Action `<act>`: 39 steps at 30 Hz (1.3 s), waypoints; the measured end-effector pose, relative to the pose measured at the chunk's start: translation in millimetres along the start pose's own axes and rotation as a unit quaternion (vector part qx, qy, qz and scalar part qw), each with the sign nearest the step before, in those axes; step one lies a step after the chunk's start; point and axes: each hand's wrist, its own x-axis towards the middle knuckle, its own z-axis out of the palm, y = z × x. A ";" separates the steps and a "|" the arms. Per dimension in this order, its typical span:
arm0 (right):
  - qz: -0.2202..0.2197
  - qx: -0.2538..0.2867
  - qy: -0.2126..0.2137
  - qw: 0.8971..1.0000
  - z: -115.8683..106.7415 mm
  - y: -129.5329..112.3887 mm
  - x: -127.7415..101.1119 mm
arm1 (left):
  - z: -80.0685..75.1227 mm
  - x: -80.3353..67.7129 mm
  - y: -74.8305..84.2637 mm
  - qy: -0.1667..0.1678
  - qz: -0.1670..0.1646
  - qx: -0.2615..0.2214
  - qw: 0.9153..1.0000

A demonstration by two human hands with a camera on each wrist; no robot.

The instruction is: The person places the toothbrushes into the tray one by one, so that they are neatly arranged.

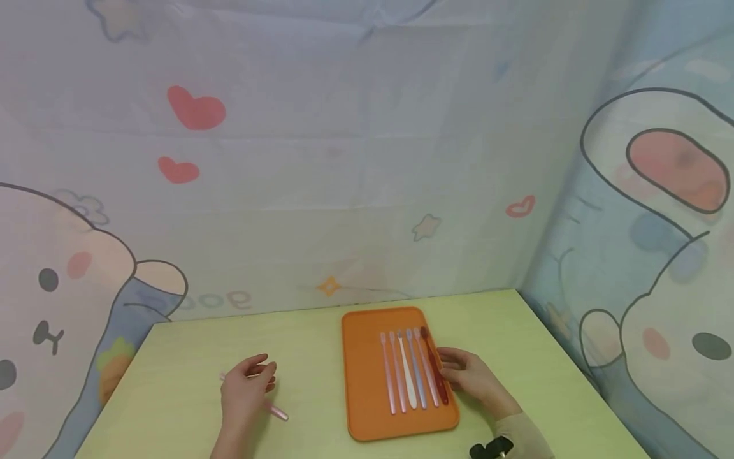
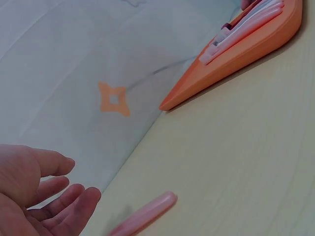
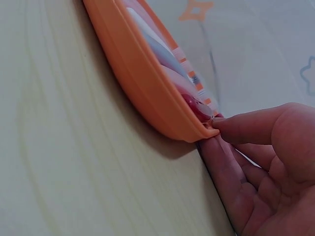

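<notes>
An orange tray (image 1: 362, 382) lies on the table, with several toothbrushes side by side in its right part. Among them are a white toothbrush (image 1: 409, 379), a blue toothbrush (image 1: 418, 376) and, along the right rim, a dark red toothbrush (image 1: 439, 380). My right hand (image 1: 473, 381) pinches the tray's right rim beside the red one, thumb on top and fingers below, as the right wrist view shows. To the left, my left hand (image 1: 245, 390) hovers with loosely bent fingers, holding nothing. Beneath it a pink toothbrush (image 1: 278, 412) lies on the table, its middle hidden by the hand.
The pale yellow table (image 1: 309, 357) meets a printed cloth backdrop (image 1: 344, 159) along its back edge. More printed cloth (image 1: 648, 268) stands to the right. A black device (image 1: 491, 447) sits at my right wrist.
</notes>
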 end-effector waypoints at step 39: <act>0.017 -0.004 0.009 1.000 -0.1 1.6 2.0 | -27.9 -6.5 -22.7 0.041 -0.018 0.194 0.980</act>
